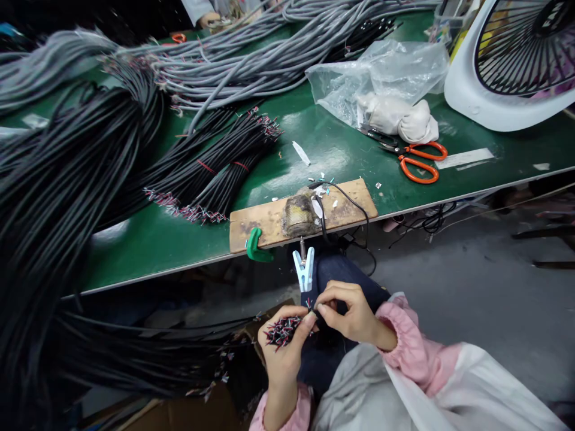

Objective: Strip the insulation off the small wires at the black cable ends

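My left hand [287,347] is wrapped round a bundle of thin black cables [283,332], whose ends show red, white and dark wire tips. Between its thumb and forefinger a single cable end [308,304] sticks up, with red and light-coloured wires spread apart. My right hand [348,311] is closed in a pinch right beside that cable end; what lies between its fingertips is too small to make out. Just above both hands, a light blue clothespin [303,270] hangs on a metal tip that juts from a stained round device [299,215] on a wooden board [260,224].
A green clamp [258,246] grips the board at the table edge [171,269]. Black cable bundles [215,167] and grey cables [251,60] cover the left and back. Orange-handled scissors [420,158], a plastic bag [381,72] and a white fan [476,102] lie right. Another person's hand [209,19] shows behind.
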The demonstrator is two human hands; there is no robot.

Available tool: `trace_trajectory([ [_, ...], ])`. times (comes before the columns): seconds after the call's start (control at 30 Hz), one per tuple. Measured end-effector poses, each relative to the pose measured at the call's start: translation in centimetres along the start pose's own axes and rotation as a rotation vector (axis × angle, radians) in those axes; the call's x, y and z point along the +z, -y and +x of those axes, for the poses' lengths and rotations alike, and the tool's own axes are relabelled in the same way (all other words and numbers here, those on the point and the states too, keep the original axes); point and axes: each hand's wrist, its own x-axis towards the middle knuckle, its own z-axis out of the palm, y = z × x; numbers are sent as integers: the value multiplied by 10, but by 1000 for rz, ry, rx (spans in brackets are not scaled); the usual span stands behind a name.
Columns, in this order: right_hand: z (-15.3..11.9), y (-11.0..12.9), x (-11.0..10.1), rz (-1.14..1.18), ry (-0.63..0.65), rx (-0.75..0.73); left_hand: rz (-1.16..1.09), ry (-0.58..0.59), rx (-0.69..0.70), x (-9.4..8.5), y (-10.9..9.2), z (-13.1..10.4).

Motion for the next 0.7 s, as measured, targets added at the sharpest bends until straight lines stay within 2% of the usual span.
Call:
trace_trajectory([
  [0.13,-2,-4,-4,106,7,123,-44,1,-28,-2,-1,-3],
  [0.33,1,2,-4,262,108,182,-57,63,14,-5,4,-3],
  [0.47,4,4,-3,506,184,308,-81,128,18,-6,6,-3],
  [0.63,2,-3,3,668,142,442,-87,203,15,-6,5,-2],
  [0.7,0,-6,8,692,120,484,-94,188,20,-6,6,-1],
])
